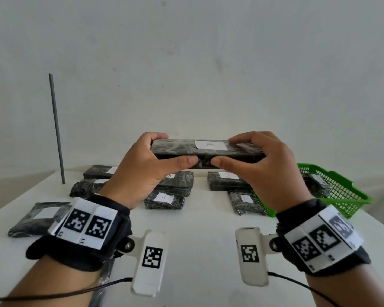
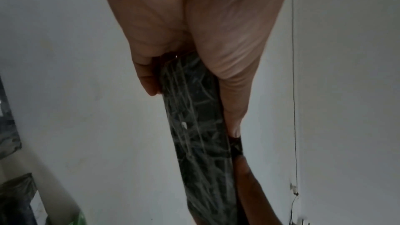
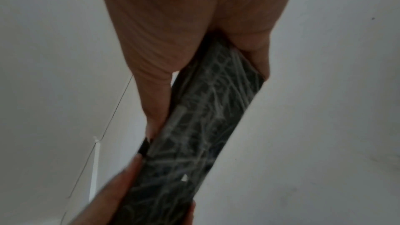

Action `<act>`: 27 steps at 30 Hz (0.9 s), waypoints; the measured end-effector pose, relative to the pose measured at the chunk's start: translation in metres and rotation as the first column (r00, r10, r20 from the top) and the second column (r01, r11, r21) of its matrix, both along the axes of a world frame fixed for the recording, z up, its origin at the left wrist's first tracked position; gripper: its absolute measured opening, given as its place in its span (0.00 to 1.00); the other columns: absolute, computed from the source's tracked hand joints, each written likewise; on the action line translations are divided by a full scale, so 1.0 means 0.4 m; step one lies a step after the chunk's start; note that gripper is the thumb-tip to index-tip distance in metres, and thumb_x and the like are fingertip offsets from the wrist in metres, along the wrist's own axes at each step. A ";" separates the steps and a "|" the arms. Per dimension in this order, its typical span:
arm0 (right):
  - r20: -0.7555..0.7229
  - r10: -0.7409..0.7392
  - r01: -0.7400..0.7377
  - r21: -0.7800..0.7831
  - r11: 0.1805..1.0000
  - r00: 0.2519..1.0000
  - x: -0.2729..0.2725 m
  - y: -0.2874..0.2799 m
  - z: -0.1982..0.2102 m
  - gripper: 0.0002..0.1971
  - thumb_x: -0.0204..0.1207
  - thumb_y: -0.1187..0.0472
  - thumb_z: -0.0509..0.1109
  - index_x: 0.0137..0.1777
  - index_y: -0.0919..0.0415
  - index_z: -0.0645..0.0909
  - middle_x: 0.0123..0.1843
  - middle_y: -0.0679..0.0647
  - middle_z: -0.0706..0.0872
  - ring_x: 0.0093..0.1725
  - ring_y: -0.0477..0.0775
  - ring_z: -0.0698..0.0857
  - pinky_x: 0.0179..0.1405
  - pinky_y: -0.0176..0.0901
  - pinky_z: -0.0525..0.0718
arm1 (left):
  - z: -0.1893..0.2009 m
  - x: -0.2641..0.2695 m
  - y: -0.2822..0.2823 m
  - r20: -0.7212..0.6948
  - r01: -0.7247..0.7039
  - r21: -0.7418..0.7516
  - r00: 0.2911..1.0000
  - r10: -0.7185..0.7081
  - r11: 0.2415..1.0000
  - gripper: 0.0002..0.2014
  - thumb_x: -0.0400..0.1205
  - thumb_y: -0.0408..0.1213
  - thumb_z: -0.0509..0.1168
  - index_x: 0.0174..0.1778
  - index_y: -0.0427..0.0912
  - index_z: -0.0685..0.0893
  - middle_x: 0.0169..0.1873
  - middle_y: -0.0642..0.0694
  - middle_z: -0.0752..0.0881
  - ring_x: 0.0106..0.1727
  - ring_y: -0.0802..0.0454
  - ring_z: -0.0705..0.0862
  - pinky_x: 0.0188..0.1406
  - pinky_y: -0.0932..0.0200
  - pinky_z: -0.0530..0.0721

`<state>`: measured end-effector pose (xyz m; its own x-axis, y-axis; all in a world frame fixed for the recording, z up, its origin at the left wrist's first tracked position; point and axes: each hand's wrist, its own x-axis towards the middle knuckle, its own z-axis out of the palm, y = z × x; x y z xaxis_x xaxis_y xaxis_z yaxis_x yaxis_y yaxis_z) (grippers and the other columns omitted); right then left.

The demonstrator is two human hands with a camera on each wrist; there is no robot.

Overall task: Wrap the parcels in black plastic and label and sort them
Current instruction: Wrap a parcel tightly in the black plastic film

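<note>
parcel (image 1: pixel 205 151) lies crosswise between our left hand (image 1: pixel 142 171) and right hand (image 1: pixel 266 167), both gripping it; basket (image 1: pixel 346 196) sits nearer our right.

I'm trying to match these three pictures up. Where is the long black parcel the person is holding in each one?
Head view: the held parcel lies level at centre, above the table, its label reading A.
Left wrist view: it runs down the middle from the left hand.
Right wrist view: it slants down-left from the right hand.
Shared landmark: the two thumbs nearly meeting on its side.
</note>
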<state>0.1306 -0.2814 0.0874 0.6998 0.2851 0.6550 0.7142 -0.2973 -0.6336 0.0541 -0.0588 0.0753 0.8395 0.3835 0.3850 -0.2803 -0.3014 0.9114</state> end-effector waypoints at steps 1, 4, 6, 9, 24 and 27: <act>0.015 -0.026 0.025 0.025 0.999 1.000 -0.002 0.003 -0.003 0.30 0.54 0.31 0.82 0.53 0.47 0.91 0.56 0.42 0.87 0.52 0.36 0.87 0.49 0.24 0.84 | -0.001 0.000 -0.004 0.000 -0.009 0.008 1.000 0.009 1.000 0.53 0.46 0.68 0.85 0.68 0.52 0.81 0.56 0.43 0.92 0.57 0.46 0.92 0.66 0.44 0.89; 0.039 -0.078 0.076 0.041 0.996 0.996 -0.012 0.011 -0.002 0.29 0.53 0.29 0.81 0.48 0.48 0.89 0.51 0.43 0.87 0.49 0.36 0.86 0.45 0.18 0.77 | -0.001 -0.001 -0.010 -0.009 -0.013 0.010 1.000 0.013 1.000 0.55 0.44 0.69 0.83 0.69 0.51 0.81 0.56 0.53 0.92 0.52 0.61 0.92 0.60 0.57 0.89; 0.048 -0.108 0.108 0.007 0.994 0.993 -0.017 0.014 0.002 0.30 0.53 0.27 0.80 0.47 0.47 0.88 0.51 0.44 0.85 0.49 0.37 0.84 0.43 0.17 0.75 | 0.000 -0.002 -0.013 -0.019 -0.019 0.011 1.000 0.019 1.000 0.60 0.40 0.74 0.83 0.69 0.51 0.81 0.56 0.55 0.91 0.54 0.62 0.92 0.57 0.59 0.88; 0.058 -0.109 0.109 -0.010 0.994 0.992 -0.018 0.019 0.003 0.28 0.55 0.27 0.80 0.45 0.48 0.88 0.52 0.47 0.84 0.50 0.37 0.82 0.45 0.16 0.74 | 0.000 -0.002 -0.016 -0.033 -0.051 0.025 0.998 0.052 0.998 0.55 0.45 0.74 0.80 0.67 0.49 0.83 0.56 0.54 0.91 0.57 0.57 0.91 0.59 0.56 0.87; -0.096 -0.010 -0.004 -0.150 0.989 0.995 0.000 -0.004 0.015 0.23 0.62 0.33 0.83 0.49 0.46 0.86 0.52 0.49 0.88 0.47 0.45 0.87 0.36 0.24 0.77 | -0.002 -0.001 0.004 -0.068 -0.003 -0.033 0.998 0.001 0.999 0.54 0.46 0.67 0.84 0.68 0.47 0.82 0.58 0.50 0.92 0.60 0.52 0.91 0.64 0.51 0.86; -0.131 0.058 -0.073 -0.108 0.992 0.990 0.011 -0.015 0.019 0.23 0.64 0.36 0.84 0.52 0.48 0.87 0.50 0.53 0.90 0.40 0.47 0.89 0.36 0.28 0.80 | -0.001 0.003 0.016 -0.055 0.032 -0.076 0.998 -0.037 0.997 0.59 0.40 0.70 0.88 0.68 0.46 0.82 0.58 0.46 0.93 0.61 0.47 0.92 0.72 0.40 0.84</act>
